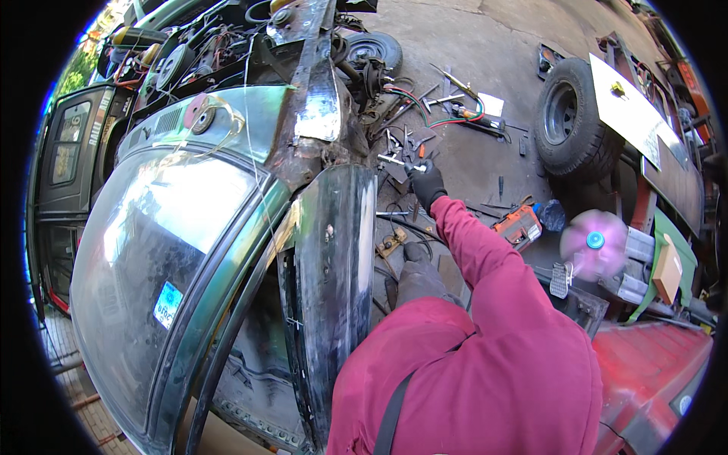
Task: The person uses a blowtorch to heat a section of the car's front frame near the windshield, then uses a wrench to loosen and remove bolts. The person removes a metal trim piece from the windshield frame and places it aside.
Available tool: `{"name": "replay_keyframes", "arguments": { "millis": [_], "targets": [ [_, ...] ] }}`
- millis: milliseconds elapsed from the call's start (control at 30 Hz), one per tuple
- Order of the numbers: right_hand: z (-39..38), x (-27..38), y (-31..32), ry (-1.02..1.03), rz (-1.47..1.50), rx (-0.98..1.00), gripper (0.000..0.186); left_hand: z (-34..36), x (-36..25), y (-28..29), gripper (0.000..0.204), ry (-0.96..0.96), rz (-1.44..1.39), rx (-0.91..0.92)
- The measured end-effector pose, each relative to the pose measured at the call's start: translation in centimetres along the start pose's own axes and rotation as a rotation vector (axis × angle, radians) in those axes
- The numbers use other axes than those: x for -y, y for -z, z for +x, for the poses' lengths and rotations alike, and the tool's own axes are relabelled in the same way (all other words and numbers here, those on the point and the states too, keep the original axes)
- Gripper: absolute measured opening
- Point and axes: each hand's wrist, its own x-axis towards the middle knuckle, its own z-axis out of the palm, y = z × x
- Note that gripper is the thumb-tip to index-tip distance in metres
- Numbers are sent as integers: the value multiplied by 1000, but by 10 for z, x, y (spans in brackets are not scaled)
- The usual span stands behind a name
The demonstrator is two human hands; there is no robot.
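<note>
My right hand, in a black glove, reaches down beside the stripped front corner of a car. Its fingers are closed on a short silver rod-like tool, whose far end points left toward the car; the exact kind is too small to tell. Close by on the floor lie several pliers-like tools and a tool with an orange handle. To the left stands the dark green car door, with a patch of bare metal on the body beyond it. My left hand is out of view.
A gas torch with red and green hoses lies ahead. On the right are a loose wheel, an orange toolbox, a pink-bladed fan and a red panel. The windshield fills the left side.
</note>
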Motion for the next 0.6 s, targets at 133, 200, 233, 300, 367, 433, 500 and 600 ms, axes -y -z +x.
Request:
{"name": "replay_keyframes", "arguments": {
  "millis": [133,200,233,300,367,433,500,600],
  "targets": [
    [20,-44,-8,-105,-130,-137,31,-17,8,-11,36,33,-8,1],
    [28,-64,-7,-145,-16,-117,30,-25,12,-16,38,48,-22,15],
    [32,-74,-8,-203,40,-112,30,-27,13,-18,38,54,-36,16],
    [42,-91,-7,-188,0,-72,28,-29,12,-18,38,63,-72,32],
    [52,-105,-6,-143,-61,-30,25,-24,8,-16,39,73,-108,51],
    [61,-114,-8,-58,-131,20,22,-14,2,-12,40,87,-137,67],
    [67,-119,-12,-68,-81,58,19,-3,-6,-8,40,95,-159,81],
    [73,-121,-19,-85,-140,84,16,10,-16,-2,41,121,-173,92]
  ]
}}
